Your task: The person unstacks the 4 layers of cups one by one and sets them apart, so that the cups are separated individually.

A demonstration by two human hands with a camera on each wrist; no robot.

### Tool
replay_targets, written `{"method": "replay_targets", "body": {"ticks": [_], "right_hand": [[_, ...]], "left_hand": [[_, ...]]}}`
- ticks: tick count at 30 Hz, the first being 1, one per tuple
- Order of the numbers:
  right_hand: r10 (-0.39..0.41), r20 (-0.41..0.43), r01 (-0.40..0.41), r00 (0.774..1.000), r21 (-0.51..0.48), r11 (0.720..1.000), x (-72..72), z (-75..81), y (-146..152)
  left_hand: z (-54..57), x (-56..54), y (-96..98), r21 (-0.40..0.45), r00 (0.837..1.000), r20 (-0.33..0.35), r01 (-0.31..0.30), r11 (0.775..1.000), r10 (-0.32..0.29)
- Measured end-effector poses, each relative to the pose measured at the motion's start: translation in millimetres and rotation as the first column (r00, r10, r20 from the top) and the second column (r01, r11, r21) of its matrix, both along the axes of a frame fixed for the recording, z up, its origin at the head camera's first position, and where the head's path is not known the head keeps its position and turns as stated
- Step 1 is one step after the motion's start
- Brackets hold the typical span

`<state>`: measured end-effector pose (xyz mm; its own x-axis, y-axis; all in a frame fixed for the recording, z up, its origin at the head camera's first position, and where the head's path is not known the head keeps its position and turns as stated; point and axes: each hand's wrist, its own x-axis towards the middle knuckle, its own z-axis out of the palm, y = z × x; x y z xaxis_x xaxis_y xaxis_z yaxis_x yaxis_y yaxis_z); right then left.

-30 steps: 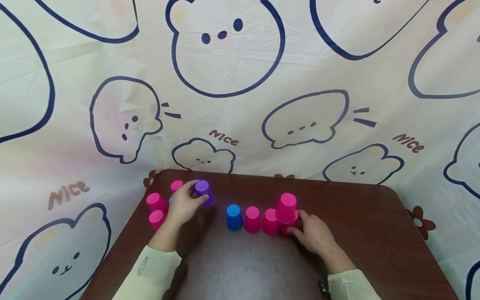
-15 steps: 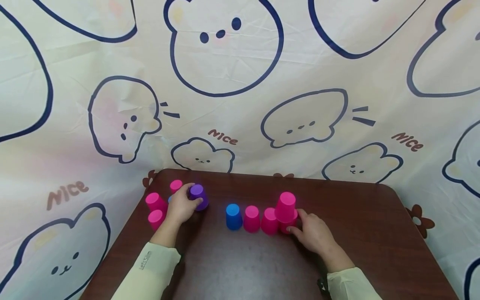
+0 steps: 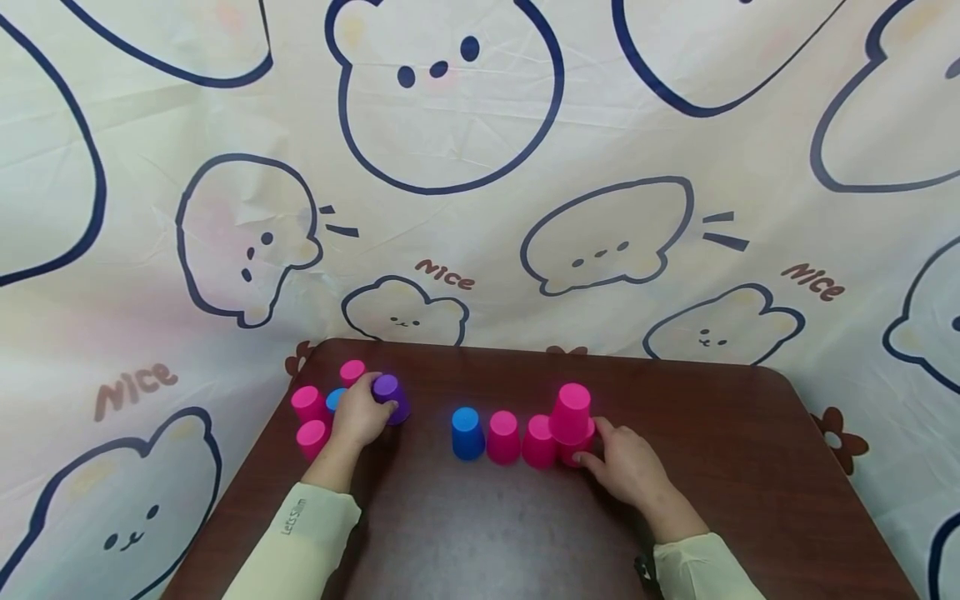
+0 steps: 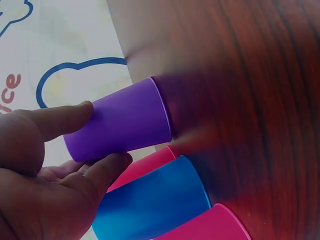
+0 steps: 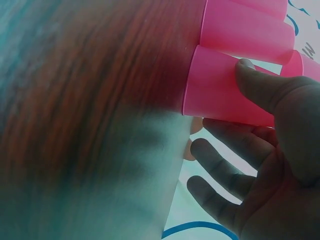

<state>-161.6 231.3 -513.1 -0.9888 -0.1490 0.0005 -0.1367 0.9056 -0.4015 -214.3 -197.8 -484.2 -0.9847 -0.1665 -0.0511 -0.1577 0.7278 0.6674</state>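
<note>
My left hand (image 3: 360, 417) pinches an upside-down purple cup (image 3: 393, 400) between thumb and fingers. In the left wrist view, the purple cup's (image 4: 122, 120) rim is close over the table, beside a blue cup (image 4: 155, 205) and pink cups. At the right end of a row, my right hand (image 3: 630, 467) holds the lower pink cup (image 3: 572, 454), thumb in front and fingers behind. Another pink cup (image 3: 573, 410) stands upside down on top of it. In the right wrist view, the thumb lies along the held pink cup (image 5: 215, 85).
Left of the right-hand stack stand a pink cup (image 3: 539, 442), another pink cup (image 3: 503, 437) and a blue cup (image 3: 468, 433). Several cups cluster at the left, including a pink cup (image 3: 312, 437) near the table's left edge. A patterned curtain (image 3: 480, 225) hangs behind the brown table (image 3: 487, 533).
My left hand has brought the purple cup leftward and down, closer to the left cluster. The right hand stays on the lower pink cup of the stack.
</note>
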Motion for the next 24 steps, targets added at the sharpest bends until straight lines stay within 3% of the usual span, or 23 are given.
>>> {"method": "replay_targets", "body": {"ticks": [12, 19, 21, 24], "right_hand": [[-0.02, 0.027, 0.02, 0.999, -0.005, 1.0, 0.4, -0.7, -0.4], [-0.027, 0.028, 0.027, 0.999, -0.015, 1.0, 0.6, -0.8, 0.2], [-0.025, 0.021, 0.025, 0.999, -0.018, 1.0, 0.8, -1.1, 0.3], [-0.024, 0.014, 0.024, 1.0, -0.02, 1.0, 0.4, -1.8, -0.1]], "left_hand": [[4.0, -1.8, 1.6, -0.005, 1.0, 0.003, -0.027, 1.0, 0.027], [33.0, 9.4, 30.0, -0.04, 0.987, -0.158, -0.018, 0.999, 0.011], [43.8, 14.6, 45.3, -0.03, 0.981, -0.19, 0.024, 0.999, -0.029], [58.3, 23.0, 70.1, 0.01, 0.969, -0.213, 0.133, 0.991, -0.128]]}}
